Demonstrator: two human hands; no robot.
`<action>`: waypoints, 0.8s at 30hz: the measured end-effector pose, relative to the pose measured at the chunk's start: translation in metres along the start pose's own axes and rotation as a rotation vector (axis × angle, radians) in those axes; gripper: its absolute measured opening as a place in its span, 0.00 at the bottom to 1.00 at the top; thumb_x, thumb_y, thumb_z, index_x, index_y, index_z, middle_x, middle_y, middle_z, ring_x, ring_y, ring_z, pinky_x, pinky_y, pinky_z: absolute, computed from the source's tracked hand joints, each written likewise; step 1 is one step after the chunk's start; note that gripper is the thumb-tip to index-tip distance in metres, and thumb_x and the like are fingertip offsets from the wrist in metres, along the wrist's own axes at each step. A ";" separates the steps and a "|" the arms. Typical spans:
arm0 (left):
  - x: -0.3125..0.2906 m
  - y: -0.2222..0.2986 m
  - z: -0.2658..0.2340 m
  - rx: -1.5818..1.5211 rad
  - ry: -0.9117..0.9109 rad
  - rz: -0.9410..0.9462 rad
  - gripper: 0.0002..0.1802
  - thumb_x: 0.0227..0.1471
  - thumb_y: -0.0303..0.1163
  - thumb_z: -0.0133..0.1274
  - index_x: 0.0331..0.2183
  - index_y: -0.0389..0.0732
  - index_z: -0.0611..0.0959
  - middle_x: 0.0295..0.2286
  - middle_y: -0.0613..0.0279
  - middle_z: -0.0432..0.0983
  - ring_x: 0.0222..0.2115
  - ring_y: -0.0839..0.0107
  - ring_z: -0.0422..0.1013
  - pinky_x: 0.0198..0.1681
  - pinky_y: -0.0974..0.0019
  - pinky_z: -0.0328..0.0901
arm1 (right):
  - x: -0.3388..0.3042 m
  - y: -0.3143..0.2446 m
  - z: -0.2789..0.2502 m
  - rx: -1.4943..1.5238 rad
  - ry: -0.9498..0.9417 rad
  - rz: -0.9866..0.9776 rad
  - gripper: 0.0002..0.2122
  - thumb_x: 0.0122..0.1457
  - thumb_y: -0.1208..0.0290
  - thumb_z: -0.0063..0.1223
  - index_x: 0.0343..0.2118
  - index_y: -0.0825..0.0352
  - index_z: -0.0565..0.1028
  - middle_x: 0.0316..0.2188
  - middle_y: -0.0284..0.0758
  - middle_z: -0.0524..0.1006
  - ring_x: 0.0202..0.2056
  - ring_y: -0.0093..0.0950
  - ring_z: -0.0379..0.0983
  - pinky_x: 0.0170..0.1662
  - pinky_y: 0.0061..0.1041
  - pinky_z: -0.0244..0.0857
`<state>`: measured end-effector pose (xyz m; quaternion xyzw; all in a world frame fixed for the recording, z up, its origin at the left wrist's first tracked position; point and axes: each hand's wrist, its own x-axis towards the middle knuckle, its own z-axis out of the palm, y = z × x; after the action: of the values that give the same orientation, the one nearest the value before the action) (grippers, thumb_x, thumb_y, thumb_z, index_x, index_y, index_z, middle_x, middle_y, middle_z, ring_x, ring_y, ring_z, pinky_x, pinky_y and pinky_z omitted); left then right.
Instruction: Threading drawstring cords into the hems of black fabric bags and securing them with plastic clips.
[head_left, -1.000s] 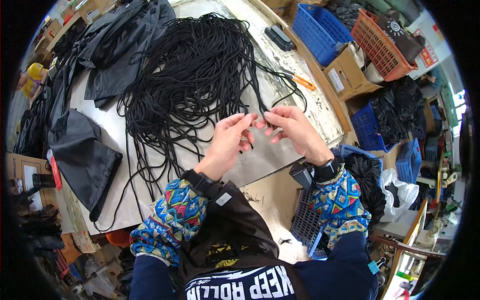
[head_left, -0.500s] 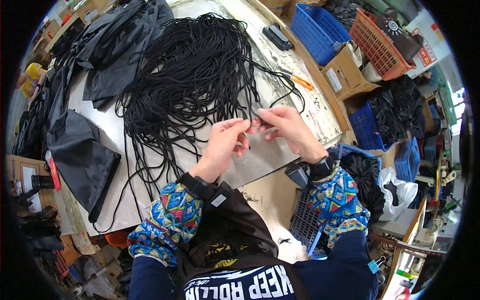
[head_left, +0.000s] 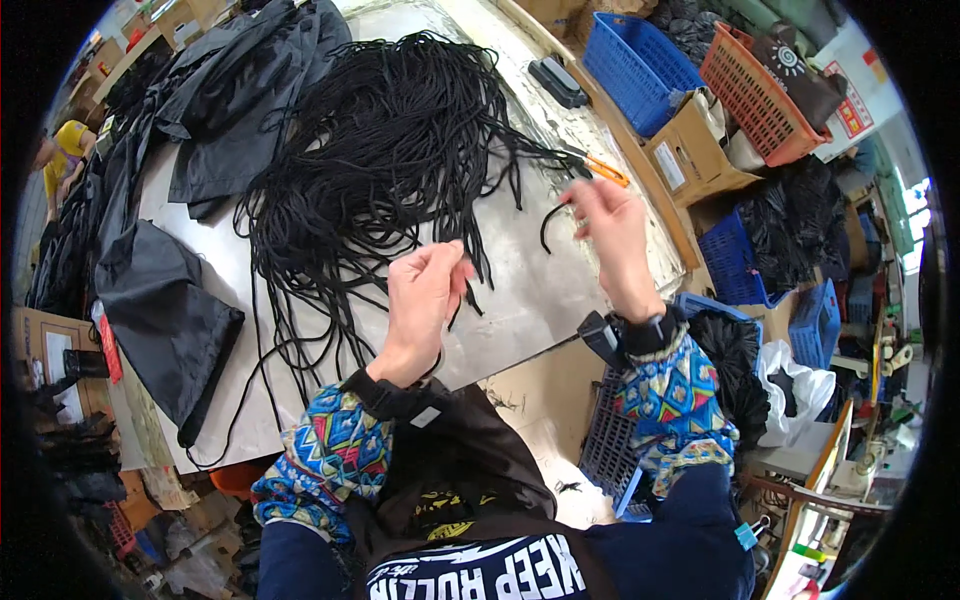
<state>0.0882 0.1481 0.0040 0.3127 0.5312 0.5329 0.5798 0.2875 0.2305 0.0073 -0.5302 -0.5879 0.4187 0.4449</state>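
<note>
Across the upper middle of the frame, I see the heap of black cords point(head_left: 370, 150) tangled on the pale table point(head_left: 520, 310), loose ends trailing toward both hands. At centre, the left hand point(head_left: 420, 305) has its fingers curled closed, thumb against forefinger; cord ends hang just beside it, but I cannot tell whether it grips one. Right of centre, the right hand point(head_left: 612, 235) is blurred, its fingers partly spread; a short cord end point(head_left: 548, 228) meets the fingertips, and I cannot tell whether they pinch it.

As for progress, I judge that plenty is left: most cords lie unsorted in the heap, and I make out no separate handled batch. What is done to any single cord is too small for me to read. At left, a cord reaches the lower corner of a black pouch point(head_left: 175, 320); whether it is attached, I cannot tell. Beyond the right hand lies an orange cutter point(head_left: 606, 171).
</note>
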 end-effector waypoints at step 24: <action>0.054 -0.009 0.031 -0.176 -0.087 -0.041 0.11 0.54 0.36 0.52 0.28 0.38 0.79 0.24 0.68 0.74 0.21 0.81 0.66 0.26 0.77 0.61 | 0.015 0.008 -0.002 -0.204 -0.034 -0.027 0.10 0.56 0.67 0.50 0.28 0.70 0.75 0.18 0.35 0.73 0.18 0.27 0.68 0.21 0.25 0.60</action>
<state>0.1132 0.2038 -0.0117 0.2724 0.4629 0.5516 0.6382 0.2911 0.2460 0.0009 -0.5577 -0.6418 0.3597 0.3842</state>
